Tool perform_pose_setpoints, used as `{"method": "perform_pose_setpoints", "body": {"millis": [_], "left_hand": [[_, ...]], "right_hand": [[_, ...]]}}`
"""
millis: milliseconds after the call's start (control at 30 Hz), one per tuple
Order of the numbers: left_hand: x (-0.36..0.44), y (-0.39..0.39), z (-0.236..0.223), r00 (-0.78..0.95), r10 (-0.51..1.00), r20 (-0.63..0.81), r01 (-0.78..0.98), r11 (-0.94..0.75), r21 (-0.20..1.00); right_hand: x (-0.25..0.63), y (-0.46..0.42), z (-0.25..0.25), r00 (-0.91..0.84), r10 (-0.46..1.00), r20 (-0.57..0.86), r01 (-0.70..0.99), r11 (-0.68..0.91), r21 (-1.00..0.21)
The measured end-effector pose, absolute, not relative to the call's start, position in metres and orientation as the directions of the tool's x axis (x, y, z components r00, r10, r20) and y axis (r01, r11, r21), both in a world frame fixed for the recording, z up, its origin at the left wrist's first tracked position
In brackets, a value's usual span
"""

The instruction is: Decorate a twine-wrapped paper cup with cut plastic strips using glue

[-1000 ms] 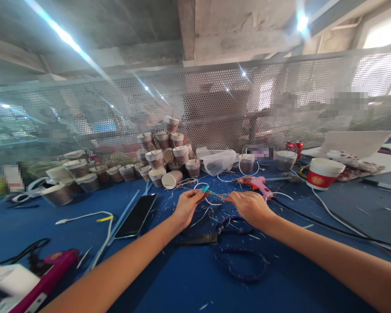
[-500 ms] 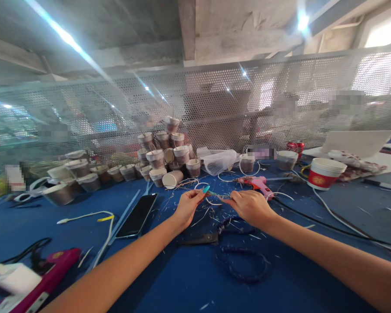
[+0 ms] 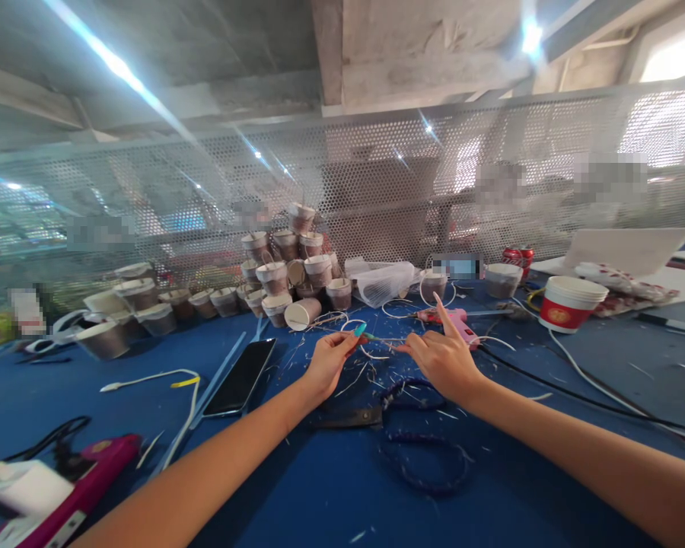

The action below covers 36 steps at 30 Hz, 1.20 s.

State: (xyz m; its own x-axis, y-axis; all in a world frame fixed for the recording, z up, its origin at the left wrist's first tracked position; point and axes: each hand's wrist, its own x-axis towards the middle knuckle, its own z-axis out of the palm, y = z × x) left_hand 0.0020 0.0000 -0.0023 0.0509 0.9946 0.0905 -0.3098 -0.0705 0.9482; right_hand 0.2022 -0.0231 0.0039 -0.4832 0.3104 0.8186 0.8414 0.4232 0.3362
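Nearest, on the blue tabletop [image 3: 320,487], lie scissors with a dark metal blade and blue-wrapped loop handles [image 3: 371,417]. Left of the scissors rests a black, glass-faced smartphone [image 3: 240,378]. Just beyond the scissors, a thin, pale, wire-like strand [image 3: 385,340] is held above the tabletop; its exact material is too fine to tell. The left hand [image 3: 328,361] pinches its left part between thumb and fingers; the right hand [image 3: 442,361] grips its right part with curled fingers, the index finger raised. The strand is probably very light, springy and easily bent or kinked, best taken by fingertip pinches near both ends. Farther beyond the scissors, to the right, lies a pink plastic glue gun [image 3: 461,327]; farther still, to the left, stand stacked brown-and-white bucket-shaped pots [image 3: 274,279].
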Motion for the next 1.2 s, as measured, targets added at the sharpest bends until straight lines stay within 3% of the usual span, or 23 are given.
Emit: {"method": "perform_pose_setpoints", "body": {"millis": [233, 633, 800, 1200], "left_hand": [[0.0029, -0.0012, -0.0005, 0.047, 0.996, 0.08, -0.302, -0.063, 0.951], [0.0013, 0.0002, -0.0002, 0.105, 0.991, 0.088, -0.333, -0.048, 0.942], [0.0009, 0.0012, -0.0022, 0.123, 0.987, 0.098, -0.329, -0.053, 0.943], [0.0028, 0.0023, -0.0045, 0.027, 0.99, 0.136, -0.316, -0.12, 0.941]], "right_hand": [[0.2011, -0.0243, 0.0034, -0.5, 0.338, 0.797, 0.832, 0.442, 0.335], [0.1996, -0.0277, 0.0056, -0.523, 0.247, 0.816, 0.794, 0.489, 0.361], [0.2005, -0.0277, 0.0038, -0.578, 0.207, 0.789, 0.759, 0.493, 0.426], [0.195, -0.0313, 0.0066, -0.633, 0.244, 0.734, 0.728, 0.51, 0.458]]}}
